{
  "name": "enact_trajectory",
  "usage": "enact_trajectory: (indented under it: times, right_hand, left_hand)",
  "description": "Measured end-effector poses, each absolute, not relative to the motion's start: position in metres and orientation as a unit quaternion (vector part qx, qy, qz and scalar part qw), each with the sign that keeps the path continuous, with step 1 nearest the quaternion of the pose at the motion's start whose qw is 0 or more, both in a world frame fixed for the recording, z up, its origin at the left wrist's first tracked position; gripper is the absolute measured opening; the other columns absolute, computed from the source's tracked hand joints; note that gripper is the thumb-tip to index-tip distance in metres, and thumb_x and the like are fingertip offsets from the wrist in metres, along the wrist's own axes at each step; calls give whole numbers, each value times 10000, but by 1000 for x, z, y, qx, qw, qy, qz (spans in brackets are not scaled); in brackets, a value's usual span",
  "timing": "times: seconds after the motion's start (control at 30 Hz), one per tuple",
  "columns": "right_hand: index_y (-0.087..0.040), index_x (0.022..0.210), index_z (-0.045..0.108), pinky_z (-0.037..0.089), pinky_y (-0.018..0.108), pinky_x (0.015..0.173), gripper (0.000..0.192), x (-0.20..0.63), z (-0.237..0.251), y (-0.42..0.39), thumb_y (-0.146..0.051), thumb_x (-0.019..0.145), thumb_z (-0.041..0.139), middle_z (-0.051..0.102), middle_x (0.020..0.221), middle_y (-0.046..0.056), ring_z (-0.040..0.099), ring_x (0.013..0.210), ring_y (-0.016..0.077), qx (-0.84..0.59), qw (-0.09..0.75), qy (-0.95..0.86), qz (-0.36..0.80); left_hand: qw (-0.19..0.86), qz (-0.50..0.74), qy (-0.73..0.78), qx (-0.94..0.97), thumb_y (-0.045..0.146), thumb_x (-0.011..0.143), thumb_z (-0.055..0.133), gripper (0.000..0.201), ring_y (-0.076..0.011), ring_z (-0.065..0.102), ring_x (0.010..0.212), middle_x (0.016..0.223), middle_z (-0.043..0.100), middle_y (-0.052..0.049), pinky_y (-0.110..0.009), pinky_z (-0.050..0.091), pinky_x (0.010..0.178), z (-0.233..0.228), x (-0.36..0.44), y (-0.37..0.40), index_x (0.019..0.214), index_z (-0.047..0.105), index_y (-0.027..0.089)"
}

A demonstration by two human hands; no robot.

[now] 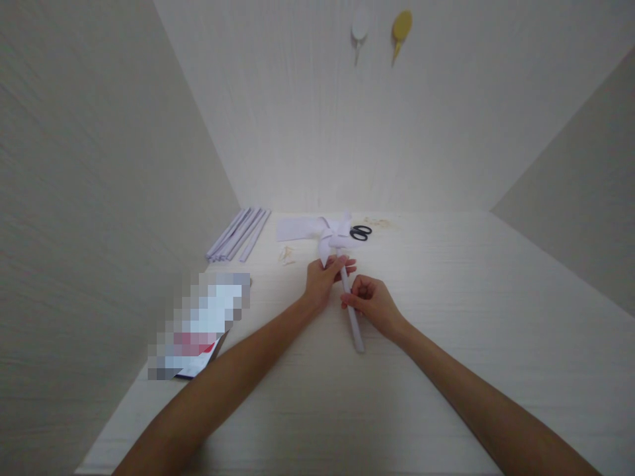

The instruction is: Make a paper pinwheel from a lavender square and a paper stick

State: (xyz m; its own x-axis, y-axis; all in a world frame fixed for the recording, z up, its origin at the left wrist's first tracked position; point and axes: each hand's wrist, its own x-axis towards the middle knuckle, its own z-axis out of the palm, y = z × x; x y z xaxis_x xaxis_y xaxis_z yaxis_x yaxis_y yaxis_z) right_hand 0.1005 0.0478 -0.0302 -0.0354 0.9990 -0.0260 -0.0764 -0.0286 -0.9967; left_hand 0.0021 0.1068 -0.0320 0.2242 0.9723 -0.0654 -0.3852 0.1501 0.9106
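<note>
A white paper pinwheel (340,239) on a rolled paper stick (354,330) is held between my two hands. My left hand (325,277) pinches the stick just below the blades, its thumb lying over the front. Lower down, my right hand (370,301) grips the same stick between thumb and fingers. The stick slants, its bottom end toward me and slightly right. Behind the blades lie a white paper sheet (296,229) on the left and black-handled scissors (360,233) on the right; the scissors' blades are hidden.
Several rolled paper sticks (241,235) lie at the table's back left. Small tan bits (286,255) lie near the paper, more (380,223) by the back wall. A blurred-out flat item (208,324) rests left. White (360,26) and yellow (402,26) hooks hang on the wall.
</note>
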Motion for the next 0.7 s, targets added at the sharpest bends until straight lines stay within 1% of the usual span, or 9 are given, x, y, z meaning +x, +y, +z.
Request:
enact_trajectory:
  times: [0.17,0.27,0.3,0.37,0.43,0.5,0.53,0.6,0.7]
  right_hand:
    - [-184,549,392,256,196,384,293,99,-36,48,-296,608,656,579,509,-24,395,386,57,-488,539,-472,500]
    - [-196,666,422,342,209,434,256,101,-36,47,-315,628,646,595,596,-17,470,458,83,-508,597,-454,424]
    - [-202,740,439,381,222,474,249,102,-35,47,-320,642,635,609,669,-3,514,524,101,-510,620,-453,388]
    - [-218,920,445,438,258,571,312,108,-34,48,-327,675,605,612,879,44,566,690,133,-508,654,-468,309]
    - [-237,1076,415,462,295,660,412,116,-33,50,-330,706,571,534,1110,90,559,850,160,-504,662,-502,239]
    - [-253,1177,379,455,332,760,480,122,-33,53,-332,732,540,425,1257,97,506,1006,189,-498,659,-532,185]
    - [-256,1203,371,441,348,806,488,125,-34,54,-332,746,523,397,1286,92,472,1066,200,-497,655,-544,169]
    - [-247,1211,394,413,366,870,453,127,-35,54,-322,775,487,403,1289,86,422,1133,208,-495,641,-565,159]
    - [-228,1176,452,414,368,884,380,125,-35,52,-296,802,452,471,1229,90,448,1115,201,-493,604,-606,158]
  left_hand:
    - [702,463,336,425,307,600,665,248,-132,621,637,772,680,-77,-278,495,653,-33,1,105,749,633,112]
    - [706,460,331,425,316,595,669,250,-137,622,649,772,680,-80,-281,492,664,-35,1,106,730,631,109]
    - [705,463,332,423,314,591,671,245,-137,623,646,760,679,-79,-284,492,671,-36,1,106,714,628,106]
    - [700,462,337,428,309,580,678,239,-137,621,623,718,676,-75,-285,493,668,-36,1,106,683,622,101]
    - [696,441,344,451,311,571,684,245,-133,612,573,676,670,-72,-282,495,629,-35,1,104,666,619,95]
    - [696,411,344,477,313,566,687,250,-125,598,526,648,665,-71,-273,492,587,-33,1,102,656,621,90]
    - [697,401,344,484,313,566,688,249,-121,592,511,643,663,-70,-268,491,573,-32,1,101,652,621,89]
    - [698,400,345,483,311,563,690,246,-118,589,503,639,660,-69,-264,490,565,-31,1,100,647,622,90]
    - [693,422,345,472,316,562,689,248,-122,593,520,646,660,-69,-273,490,590,-31,2,101,657,627,94]
